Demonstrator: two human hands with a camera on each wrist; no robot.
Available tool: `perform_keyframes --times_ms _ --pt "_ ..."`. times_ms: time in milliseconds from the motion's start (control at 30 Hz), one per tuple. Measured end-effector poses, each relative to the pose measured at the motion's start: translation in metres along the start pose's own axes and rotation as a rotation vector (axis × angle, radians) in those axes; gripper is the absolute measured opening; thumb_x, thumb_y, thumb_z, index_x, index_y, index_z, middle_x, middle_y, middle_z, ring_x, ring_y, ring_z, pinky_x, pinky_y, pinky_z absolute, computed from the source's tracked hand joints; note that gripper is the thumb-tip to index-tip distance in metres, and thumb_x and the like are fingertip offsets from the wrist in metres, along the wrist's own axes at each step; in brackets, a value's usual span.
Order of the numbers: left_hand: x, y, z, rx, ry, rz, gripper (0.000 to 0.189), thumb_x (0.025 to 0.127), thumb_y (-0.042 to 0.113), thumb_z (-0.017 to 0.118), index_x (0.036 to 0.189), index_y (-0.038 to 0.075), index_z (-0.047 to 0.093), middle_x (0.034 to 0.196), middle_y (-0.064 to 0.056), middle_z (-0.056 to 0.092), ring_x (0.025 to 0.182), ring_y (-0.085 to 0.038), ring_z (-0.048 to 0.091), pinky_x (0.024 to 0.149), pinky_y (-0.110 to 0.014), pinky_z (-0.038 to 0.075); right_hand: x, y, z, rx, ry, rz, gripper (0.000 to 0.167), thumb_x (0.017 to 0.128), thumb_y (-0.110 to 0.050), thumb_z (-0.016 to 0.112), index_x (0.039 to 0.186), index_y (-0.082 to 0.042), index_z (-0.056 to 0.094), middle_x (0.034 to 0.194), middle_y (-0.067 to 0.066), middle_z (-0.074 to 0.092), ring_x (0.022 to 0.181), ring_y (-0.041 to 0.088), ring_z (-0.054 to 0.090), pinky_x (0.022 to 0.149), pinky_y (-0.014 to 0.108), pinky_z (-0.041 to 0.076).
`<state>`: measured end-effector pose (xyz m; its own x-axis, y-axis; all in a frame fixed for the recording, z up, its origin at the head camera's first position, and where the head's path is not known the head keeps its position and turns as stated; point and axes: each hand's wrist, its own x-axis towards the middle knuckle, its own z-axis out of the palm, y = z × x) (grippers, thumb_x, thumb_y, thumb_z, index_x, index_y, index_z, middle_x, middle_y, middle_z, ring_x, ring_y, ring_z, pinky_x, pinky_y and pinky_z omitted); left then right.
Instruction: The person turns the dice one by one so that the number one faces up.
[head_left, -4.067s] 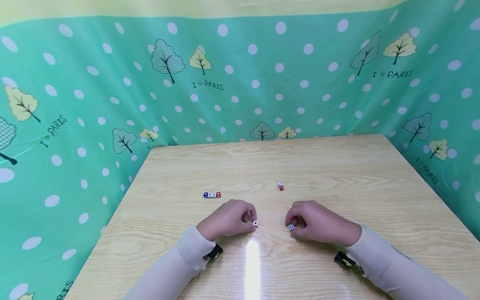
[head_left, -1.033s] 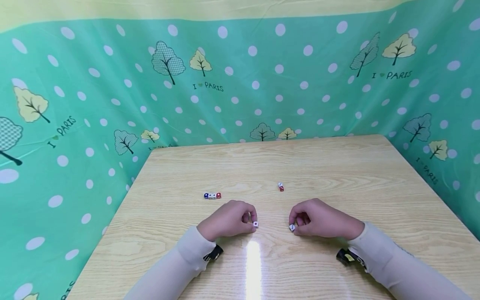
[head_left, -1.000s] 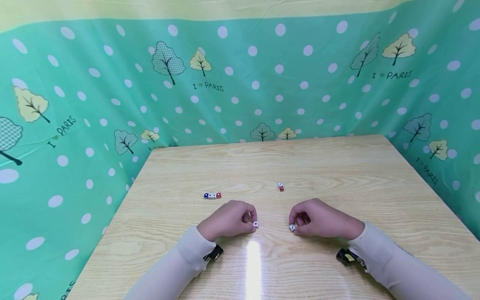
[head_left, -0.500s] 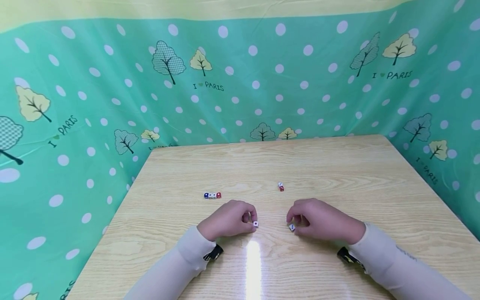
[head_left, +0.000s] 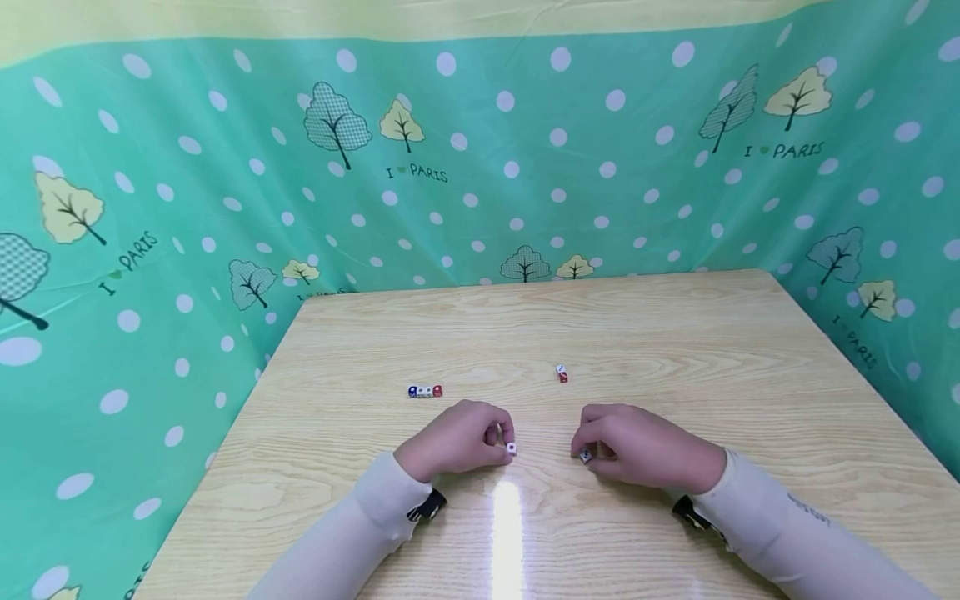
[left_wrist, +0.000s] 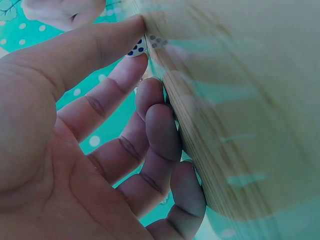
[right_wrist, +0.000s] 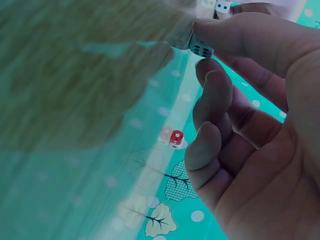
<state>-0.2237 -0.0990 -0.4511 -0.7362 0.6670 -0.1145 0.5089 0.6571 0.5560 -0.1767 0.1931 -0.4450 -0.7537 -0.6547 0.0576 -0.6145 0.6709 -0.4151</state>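
Wood with a pale, wavy grain forms the table point(head_left: 465, 333), and a person works over it with 2 bare hands. The left hand point(head_left: 457, 437) pinches a white die point(head_left: 512, 448) between the tips of thumb and index finger; the head view shows 1 large dot on it, while the left wrist view shows a face with several blue dots. The other 3 fingers are bent, their tips against the wood. The right hand point(head_left: 645, 446) has thumb and fingers curled around a second die point(head_left: 586, 456), pinching it at the tips; it is partly shaded by the fingers in the head view, and the right wrist view shows a dotted face between thumb and fingertip. Whether its underside meets the wood is hard to tell. The 2 held dice are apart, facing each other across a gap.

Beyond the left hand lies a row of 4 dice point(head_left: 425, 392), touching side by side: blue, white, white and red from left to right. Farther back, beyond the gap between the hands, is a pair of dice point(head_left: 562, 373), white and red, touching, the red nearer the person.

Light-coloured sleeves point(head_left: 360, 508) cover both arms. Green cloth point(head_left: 480, 208) with white dots, trees and "I PARIS" lettering hangs around the table.
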Motion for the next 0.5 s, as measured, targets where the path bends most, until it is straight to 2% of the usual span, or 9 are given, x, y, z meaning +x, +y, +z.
perform_keyframes --times_ms 500 --pt "0.0005 -0.0019 0.0012 0.003 0.004 0.005 0.013 0.087 0.025 0.082 0.088 0.025 0.07 0.065 0.008 0.059 0.059 -0.003 0.05 0.061 -0.023 0.042 0.0002 0.0012 -0.0034 0.022 -0.005 0.02 0.015 0.089 -0.014 0.078 0.096 -0.027 0.078 0.089 -0.016 0.063 0.076 0.004 0.06 0.07 0.02 0.052"
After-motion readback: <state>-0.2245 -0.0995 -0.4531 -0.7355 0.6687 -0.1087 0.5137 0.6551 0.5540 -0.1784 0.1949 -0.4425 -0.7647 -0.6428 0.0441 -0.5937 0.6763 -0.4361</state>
